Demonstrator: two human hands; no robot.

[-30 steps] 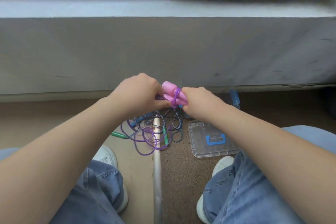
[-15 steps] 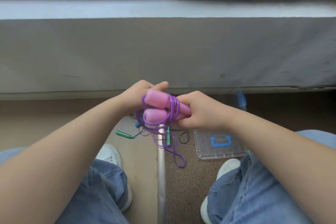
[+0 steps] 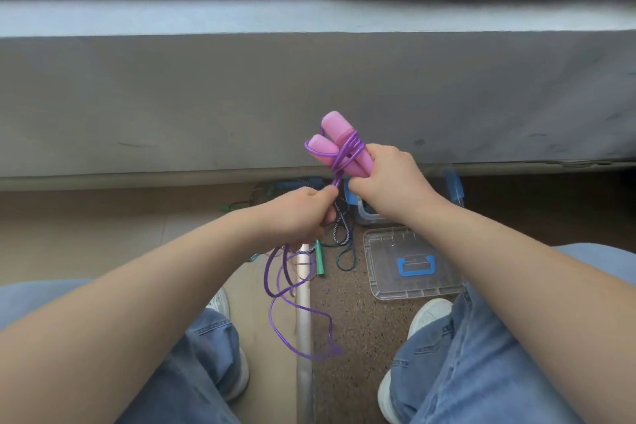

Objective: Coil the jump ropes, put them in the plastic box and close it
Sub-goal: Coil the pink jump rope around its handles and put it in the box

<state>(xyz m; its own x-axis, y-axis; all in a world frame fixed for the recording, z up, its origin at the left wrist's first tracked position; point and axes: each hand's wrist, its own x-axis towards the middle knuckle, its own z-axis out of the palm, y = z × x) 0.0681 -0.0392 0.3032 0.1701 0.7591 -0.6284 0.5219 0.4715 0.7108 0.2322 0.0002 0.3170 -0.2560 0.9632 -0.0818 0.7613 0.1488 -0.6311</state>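
Note:
My right hand (image 3: 389,179) grips the two pink handles (image 3: 339,144) of a jump rope, held side by side and pointing up and left. Purple cord (image 3: 347,155) is wound around them a few turns. My left hand (image 3: 303,213) pinches that cord just below the handles, and the loose remainder (image 3: 292,330) hangs in loops down to the floor. A clear plastic box (image 3: 364,213) with blue clips sits on the floor behind my right wrist, mostly hidden. Its clear lid (image 3: 413,263) with a blue handle lies flat in front of it.
Other ropes lie tangled on the floor: a green handle (image 3: 320,260), a blue-and-white braided cord (image 3: 340,227), dark cord. A metal floor strip (image 3: 304,337) runs between my feet. A grey wall (image 3: 206,96) stands ahead. My knees in jeans frame both sides.
Both hands rose and the handles tilted upward. My left hand let go of the handles and slid down onto the cord, pulling it taut; more purple cord now hangs loose.

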